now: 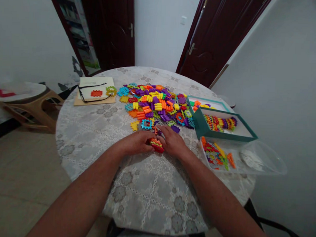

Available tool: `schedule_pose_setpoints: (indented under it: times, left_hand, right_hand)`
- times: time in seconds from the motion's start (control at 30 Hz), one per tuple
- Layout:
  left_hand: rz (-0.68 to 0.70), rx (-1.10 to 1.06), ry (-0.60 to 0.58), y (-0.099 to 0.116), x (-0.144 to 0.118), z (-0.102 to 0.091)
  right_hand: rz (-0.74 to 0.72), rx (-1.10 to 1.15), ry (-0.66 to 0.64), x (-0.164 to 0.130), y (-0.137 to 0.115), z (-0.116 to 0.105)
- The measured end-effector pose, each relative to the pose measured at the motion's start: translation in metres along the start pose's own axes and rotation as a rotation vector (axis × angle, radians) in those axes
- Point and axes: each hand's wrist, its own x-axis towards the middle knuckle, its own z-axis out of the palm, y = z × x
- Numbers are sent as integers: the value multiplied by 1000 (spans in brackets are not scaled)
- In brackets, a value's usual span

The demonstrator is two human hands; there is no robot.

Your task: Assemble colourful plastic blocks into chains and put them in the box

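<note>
My left hand [138, 142] is closed around a small stack of interlocking plastic building pieces [157, 145], red, orange and yellow-green, held low over the tablecloth. Close against its other side is my right hand [172, 141], fingers curled, with a small orange building piece [156, 130] at its fingertips. Part of that piece is hidden by the fingers. Just beyond both hands lies a blue square frame piece [146, 124], at the near edge of a heap of colourful building pieces [158, 104].
The round table has a patterned tablecloth [147, 197]. To the right are a green-edged box [224, 135] holding a row of joined pieces and a clear plastic tray [234, 166] with loose pieces. At the left, a corded board [95, 101] carries an orange piece [96, 93].
</note>
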Motion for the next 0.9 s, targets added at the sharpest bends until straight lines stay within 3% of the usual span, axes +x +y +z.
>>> schedule_pose_setpoints:
  times: [0.17,0.3,0.5,0.67,0.73,0.9]
  left_hand:
    - [37,-21,-31,6,0,-2]
    - [-14,-31,-48,9,-1,-4]
    - [-35,30,-2,7,0,0]
    - [-48,88,88,9,2,5]
    - [-50,88,115,9,2,7]
    - [-8,77,121,8,3,6]
  right_hand:
    - [40,-47,-26,11,-3,-5]
    - [40,-74,-36,16,-4,-2]
    - [-106,-1,118,16,12,11]
    - [-111,58,281,15,23,12]
    - [-137,91,259,13,22,8]
    - [-144,88,52,7,14,2]
